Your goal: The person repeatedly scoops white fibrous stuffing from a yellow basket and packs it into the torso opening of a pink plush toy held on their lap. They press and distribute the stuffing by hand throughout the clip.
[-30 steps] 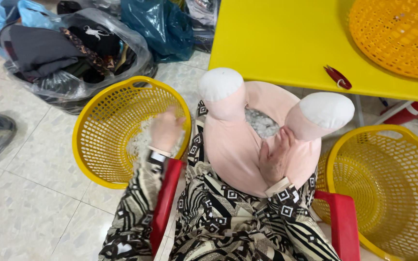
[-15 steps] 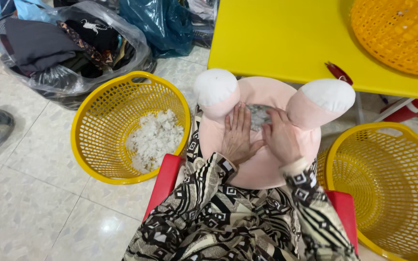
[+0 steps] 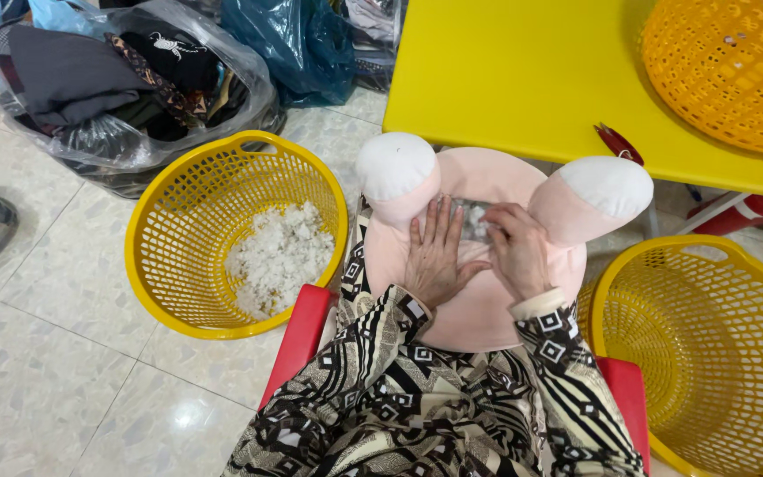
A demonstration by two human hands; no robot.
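Note:
A pink plush cushion (image 3: 479, 300) with two white-tipped ears lies on my lap. My left hand (image 3: 434, 256) rests flat on it, fingers spread, beside an opening where white stuffing (image 3: 474, 216) shows. My right hand (image 3: 516, 247) has its fingers curled into that opening, pinching the stuffing. To my left on the floor, a yellow basket (image 3: 161, 221) holds a heap of white stuffing (image 3: 280, 256).
An empty yellow basket (image 3: 717, 353) stands at my right. A yellow table (image 3: 523, 79) ahead carries an orange basket (image 3: 735, 62) and small red scissors (image 3: 618, 143). Plastic bags of clothes (image 3: 125, 97) lie at the back left. I sit on a red chair (image 3: 298, 340).
My left hand has come back from the left basket to the cushion. Both hands now sit together at the cushion's opening, the right one digging in.

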